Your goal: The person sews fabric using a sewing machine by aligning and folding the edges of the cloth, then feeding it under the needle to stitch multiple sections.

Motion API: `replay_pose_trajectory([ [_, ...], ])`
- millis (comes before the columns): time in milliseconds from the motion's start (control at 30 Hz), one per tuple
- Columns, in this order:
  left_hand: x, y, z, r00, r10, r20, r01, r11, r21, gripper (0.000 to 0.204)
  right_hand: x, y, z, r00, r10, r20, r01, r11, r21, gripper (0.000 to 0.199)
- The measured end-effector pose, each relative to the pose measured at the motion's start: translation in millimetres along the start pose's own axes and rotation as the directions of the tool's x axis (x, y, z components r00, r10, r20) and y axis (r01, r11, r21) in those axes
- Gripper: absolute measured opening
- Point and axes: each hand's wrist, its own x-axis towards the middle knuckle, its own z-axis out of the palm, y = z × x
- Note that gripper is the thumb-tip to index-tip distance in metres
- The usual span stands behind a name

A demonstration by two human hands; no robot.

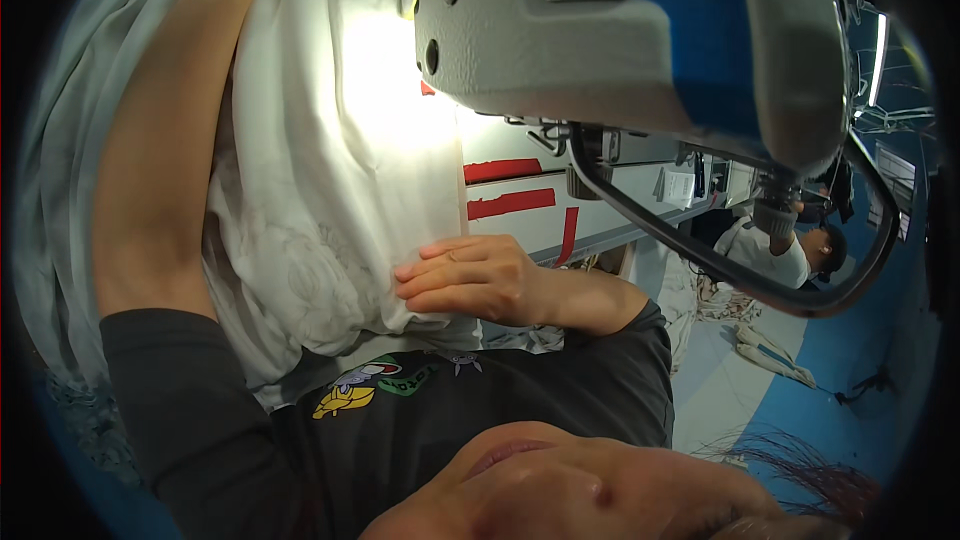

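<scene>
On white cloth [330, 200], right hand [470, 280]

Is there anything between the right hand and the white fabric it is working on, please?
Nothing visible does: the right hand lies flat on the white fabric, its fingers touching the cloth. The left hand is out of view; only its forearm shows, running up beside the fabric, under the sewing machine head.

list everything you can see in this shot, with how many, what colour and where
white fabric: one, white, centre left under the lamp glare
sewing machine head: one, grey and blue, top right
red tape strips: a few, red, on the pale table edge at centre
co-worker: one, white top, right background
right hand: one, flat on the fabric's lower edge
left hand: out of view; only the forearm shows, reaching up at left
</scene>
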Motion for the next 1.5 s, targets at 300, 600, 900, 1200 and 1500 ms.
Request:
replay_pose_trajectory([
  [300, 47, -22, 10, 0.996, -0.079, 0.033, 0.077, 0.995, 0.063, 0.028, 22, 10, -18, 0.967, 0.253, 0.017, -0.253, 0.954, 0.159, 0.019],
  [600, 16, -33, -19, 0.998, -0.007, -0.055, 0.005, 0.999, -0.034, 0.045, 33, 23, -11, 0.998, 0.003, -0.067, 0.001, 0.999, 0.05, 0.013],
  [900, -310, -103, -240, 0.831, -0.4, 0.387, 0.057, 0.753, 0.656, 0.063, 23, 32, -3, 0.982, -0.014, -0.191, -0.007, 0.994, -0.112, 0.017],
  [1200, -74, -148, -150, 0.978, 0.183, 0.098, -0.202, 0.951, 0.234, 0.033, 23, -22, 38, 0.423, 0.648, -0.633, 0.46, 0.448, 0.766, 0.038],
  [1500, -200, -13, -164, 0.869, 0.265, 0.418, -0.232, 0.964, -0.128, 0.054, 71, -66, 59, 0.906, 0.093, -0.413, 0.005, 0.973, 0.229, 0.056],
])
